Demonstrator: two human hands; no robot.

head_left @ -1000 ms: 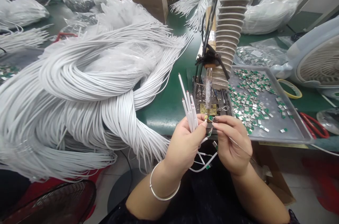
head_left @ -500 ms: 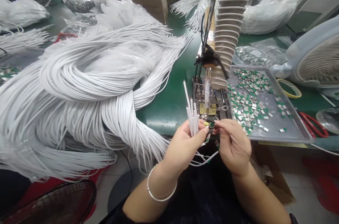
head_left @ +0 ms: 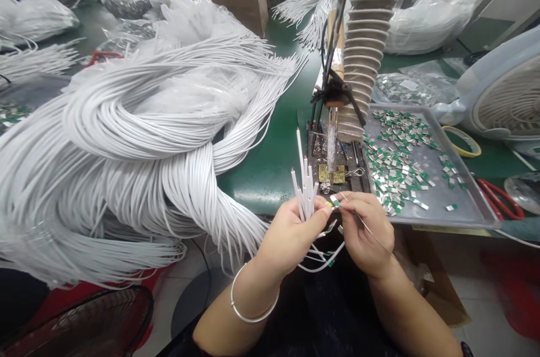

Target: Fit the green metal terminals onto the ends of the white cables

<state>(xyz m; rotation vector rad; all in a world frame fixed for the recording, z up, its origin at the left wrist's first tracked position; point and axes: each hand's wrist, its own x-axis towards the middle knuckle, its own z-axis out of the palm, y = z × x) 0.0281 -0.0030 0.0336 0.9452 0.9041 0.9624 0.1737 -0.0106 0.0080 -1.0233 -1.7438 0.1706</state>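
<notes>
Small rectangular green-and-silver connector board [head_left: 334, 202] lay between the fingertips of both hands, below the upright soldering iron [head_left: 332, 146].

Its long axis ran obliquely, silver end pointing away and slightly left, green end toward the wearer and slightly right. The left hand [head_left: 293, 233] was closed around a bundle of slim white cables [head_left: 305, 197], their cut ends upward; the right hand [head_left: 368, 233] was nearly closed, thumb and fingers pinching a thin silvery wire [head_left: 371, 232].

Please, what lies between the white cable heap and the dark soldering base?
In the head view, green tabletop, with cable ends from the left hand rising before it.
</notes>
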